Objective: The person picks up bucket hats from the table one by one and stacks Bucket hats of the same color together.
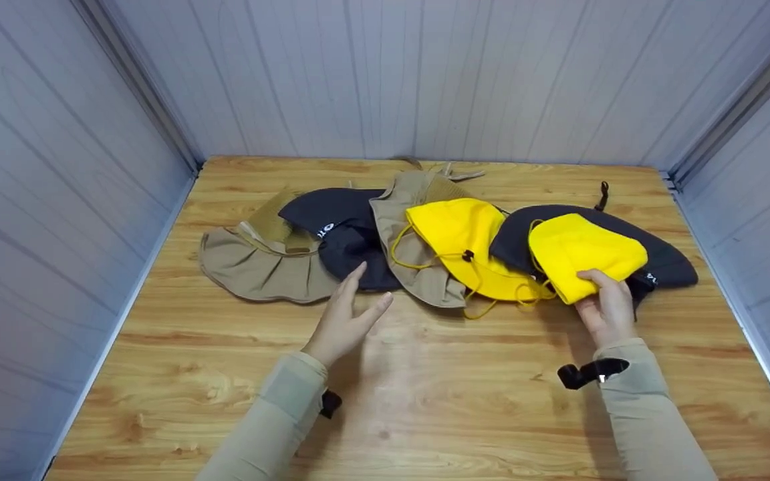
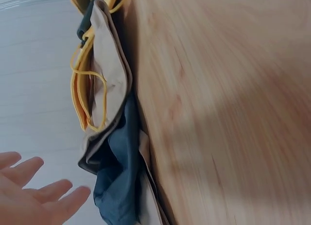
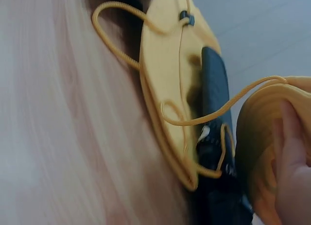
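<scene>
Pale-grey walls [image 1: 385,80] border a wood-grained table [image 1: 452,401] bearing overlapping hats [image 1: 468,227].

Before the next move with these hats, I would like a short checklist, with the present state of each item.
1. Right hand grips the held yellow hat: ok, thumb on its outside.
2. Left hand is free: ok, open and holding nothing.
3. Held yellow hat is not touching the right black hat: cannot tell; it overlaps it in the head view.
4. Cord of the held yellow hat is not caught: cannot tell; it hangs loosely over the lower hats.
5. Lower hats lie separately: not ok; the other yellow hat overlaps the middle tan hat.
</scene>
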A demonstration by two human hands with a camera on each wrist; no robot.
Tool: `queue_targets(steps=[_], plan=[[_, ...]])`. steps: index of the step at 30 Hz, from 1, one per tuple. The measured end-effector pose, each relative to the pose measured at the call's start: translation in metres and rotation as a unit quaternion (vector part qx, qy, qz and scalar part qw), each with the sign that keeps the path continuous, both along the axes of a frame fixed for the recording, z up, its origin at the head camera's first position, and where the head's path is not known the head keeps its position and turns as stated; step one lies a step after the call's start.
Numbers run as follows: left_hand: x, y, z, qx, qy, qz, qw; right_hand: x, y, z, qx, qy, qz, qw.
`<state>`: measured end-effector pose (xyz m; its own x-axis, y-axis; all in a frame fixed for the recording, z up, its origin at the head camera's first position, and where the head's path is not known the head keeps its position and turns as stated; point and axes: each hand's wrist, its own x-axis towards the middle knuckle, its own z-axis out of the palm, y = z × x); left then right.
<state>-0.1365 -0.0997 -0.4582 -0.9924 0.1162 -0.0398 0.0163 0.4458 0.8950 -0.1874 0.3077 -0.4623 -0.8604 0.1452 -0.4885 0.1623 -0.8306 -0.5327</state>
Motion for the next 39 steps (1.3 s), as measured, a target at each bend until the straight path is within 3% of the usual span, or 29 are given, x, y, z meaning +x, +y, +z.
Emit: queue_targets(steps=[4, 8, 17, 25, 30, 34, 36, 39], plan=[[-0.001, 0.006, 0.002, 0.068, -0.027, -0.004, 0.9973, 0.004, -0.017, 0.011, 0.02, 0.045, -0.006, 0.999], [-0.004, 0.013, 0.006, 0.102, -0.047, -0.015, 0.9936, 0.008, -0.033, 0.019, 0.041, 0.075, -0.004, 0.996], [-0.009, 0.024, 0.018, 0.165, -0.122, -0.05, 0.9774, 0.02, -0.057, 0.034, 0.094, 0.107, 0.06, 0.988], [-0.009, 0.033, 0.019, 0.188, -0.144, -0.069, 0.9691, 0.031, -0.075, 0.04, 0.187, 0.128, 0.146, 0.963], [-0.005, 0.037, 0.019, 0.216, -0.152, -0.082, 0.9609, 0.042, -0.088, 0.042, 0.219, 0.148, 0.188, 0.946], [-0.001, 0.041, 0.021, 0.261, -0.172, -0.09, 0.9458, 0.05, -0.097, 0.042, 0.223, 0.167, 0.228, 0.933], [0.0, 0.043, 0.022, 0.3, -0.185, -0.091, 0.9314, 0.053, -0.1, 0.042, 0.218, 0.182, 0.25, 0.926], [0.002, 0.045, 0.025, 0.368, -0.205, -0.093, 0.9022, 0.058, -0.105, 0.04, 0.209, 0.204, 0.278, 0.915]])
